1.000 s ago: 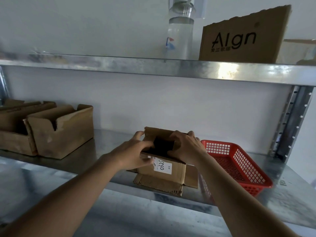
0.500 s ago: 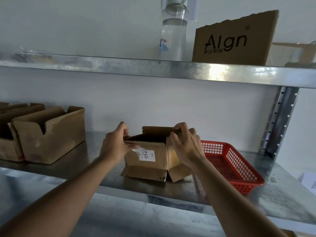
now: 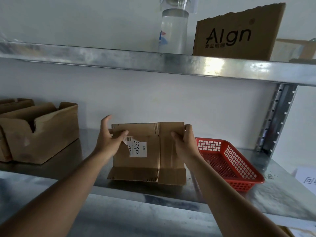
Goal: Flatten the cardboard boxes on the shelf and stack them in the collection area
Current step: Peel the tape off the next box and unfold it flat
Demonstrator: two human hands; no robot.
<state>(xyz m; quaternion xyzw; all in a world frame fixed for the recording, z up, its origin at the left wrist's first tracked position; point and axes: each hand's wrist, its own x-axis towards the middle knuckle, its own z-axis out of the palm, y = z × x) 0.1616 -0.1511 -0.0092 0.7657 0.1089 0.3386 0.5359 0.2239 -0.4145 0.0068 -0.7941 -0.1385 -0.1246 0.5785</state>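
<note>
You had the box [image 3: 148, 151] collapsed flat and standing on its lower flaps at the front of the shelf [image 3: 171, 194], between the open boxes [image 3: 39, 132] at the left and the red basket [image 3: 229, 161] just beside it on the right. Your left hand [image 3: 107, 139] pinched its upper left edge, thumb in front and fingers behind; your right hand [image 3: 184, 142] was curled round the upper right edge. It looked light and fairly stiff, but creased along its folds, so it would likely bend there; the side edges, where you held it, seemed the best purchase. Its white label [image 3: 136, 148] bore a barcode and handwriting, perhaps "5730". On the upper shelf a carton [image 3: 237, 35] read "Algn" beside a clear bottle [image 3: 174, 29]
</note>
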